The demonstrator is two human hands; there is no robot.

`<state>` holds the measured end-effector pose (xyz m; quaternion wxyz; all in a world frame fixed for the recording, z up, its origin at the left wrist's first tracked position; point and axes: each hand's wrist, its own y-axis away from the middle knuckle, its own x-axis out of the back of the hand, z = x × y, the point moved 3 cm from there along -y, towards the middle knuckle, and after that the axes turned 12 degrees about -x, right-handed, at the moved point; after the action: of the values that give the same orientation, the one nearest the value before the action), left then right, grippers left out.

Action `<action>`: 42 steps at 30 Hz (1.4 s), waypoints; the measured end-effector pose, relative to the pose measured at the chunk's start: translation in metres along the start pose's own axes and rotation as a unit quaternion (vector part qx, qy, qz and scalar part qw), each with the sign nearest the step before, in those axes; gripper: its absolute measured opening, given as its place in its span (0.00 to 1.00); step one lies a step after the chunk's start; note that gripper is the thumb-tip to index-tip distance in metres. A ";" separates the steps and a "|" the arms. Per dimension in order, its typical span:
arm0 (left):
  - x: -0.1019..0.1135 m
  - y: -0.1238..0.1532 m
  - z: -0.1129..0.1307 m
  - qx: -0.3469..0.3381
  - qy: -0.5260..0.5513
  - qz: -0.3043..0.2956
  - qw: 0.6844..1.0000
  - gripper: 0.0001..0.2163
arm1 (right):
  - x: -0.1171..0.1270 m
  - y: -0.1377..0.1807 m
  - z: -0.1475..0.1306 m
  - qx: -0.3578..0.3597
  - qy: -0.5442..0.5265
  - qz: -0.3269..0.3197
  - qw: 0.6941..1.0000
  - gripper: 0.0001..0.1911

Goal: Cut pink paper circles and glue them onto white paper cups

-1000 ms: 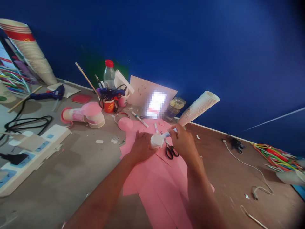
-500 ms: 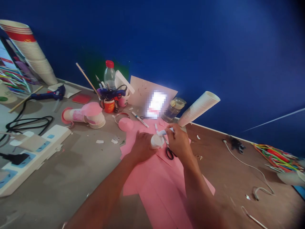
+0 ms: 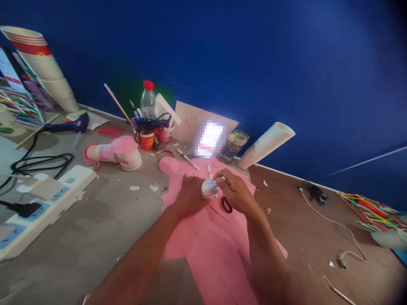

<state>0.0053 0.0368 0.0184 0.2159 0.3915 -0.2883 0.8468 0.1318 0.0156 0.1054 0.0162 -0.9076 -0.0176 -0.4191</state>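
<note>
White cup [image 3: 208, 193]: between the two hands, over the pink paper [image 3: 206, 250]; its round end faces up toward the camera. Whether it touches the paper cannot be told.
White stick [image 3: 217, 182]: over the round end of the cup, at its upper right. Its long axis runs from the right fingertips leftward and slightly down the view, across that end. Contact with the cup appears likely; blur prevents confirmation.
Nearer hand: the left hand [image 3: 192, 195], against the cup's left side. The right hand [image 3: 233, 188] is just off the cup's right edge and reaches it by way of the stick.
Left grip: curled about the cup, seemingly clamped on it; the far fingertips are not fully visible.
Right grip: thumb and fingers drawn together on the stick, no gap noted between them. Most of the stick is hidden by the fingers or lost in blur.
Scissors [image 3: 227, 205]: below the right hand, one black handle loop showing; the blades are mostly hidden.
White cap-like piece [image 3: 209, 171]: on the pink paper, just beyond the cup.
Marker [image 3: 188, 159]: lying slantwise, farther off and to the left of that piece.
Cup stack [image 3: 267, 144]: leaning, beyond the right hand and well apart from it.
Pink-covered cup piece [image 3: 119, 152]: on the bench [image 3: 108, 224], well left of the left hand.
</note>
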 end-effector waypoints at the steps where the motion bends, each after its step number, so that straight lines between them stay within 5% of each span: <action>1: 0.001 0.000 0.001 -0.004 0.000 0.001 1.000 0.11 | 0.003 0.001 0.000 0.003 -0.002 -0.012 1.000 0.11; 5: 0.000 0.000 0.000 -0.010 0.010 0.005 1.000 0.12 | 0.013 0.003 0.004 -0.007 0.018 -0.018 1.000 0.11; 8: -0.001 0.001 -0.002 -0.005 0.018 0.018 1.000 0.12 | 0.021 0.002 0.010 -0.034 0.005 0.066 0.997 0.10; 13: 0.001 0.002 -0.002 -0.012 0.029 0.018 0.999 0.15 | 0.025 -0.006 0.027 -0.082 -0.189 0.176 0.963 0.13; 20: -0.001 0.001 -0.007 -0.008 0.031 0.004 0.999 0.18 | 0.012 -0.024 0.050 -0.137 -0.515 0.085 0.842 0.14; 26: -0.001 0.001 -0.005 -0.019 0.025 0.020 0.999 0.17 | 0.003 -0.026 0.051 -0.199 -0.623 0.002 0.756 0.11; 33: 0.000 0.002 -0.006 -0.012 0.037 0.020 0.999 0.21 | -0.005 -0.031 0.053 -0.202 -0.679 -0.056 0.704 0.07; 39: 0.002 0.001 -0.005 -0.015 0.036 0.022 0.999 0.20 | -0.012 -0.040 0.074 -0.228 -0.743 -0.027 0.629 0.01; 42: 0.003 0.001 -0.003 -0.015 0.039 0.020 0.999 0.20 | -0.013 -0.044 0.084 -0.218 -0.769 0.020 0.601 0.09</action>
<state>0.0007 0.0385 0.0190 0.2156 0.3493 -0.3000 0.8611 0.1854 0.0626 0.0418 -0.1932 -0.8715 0.0866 0.4424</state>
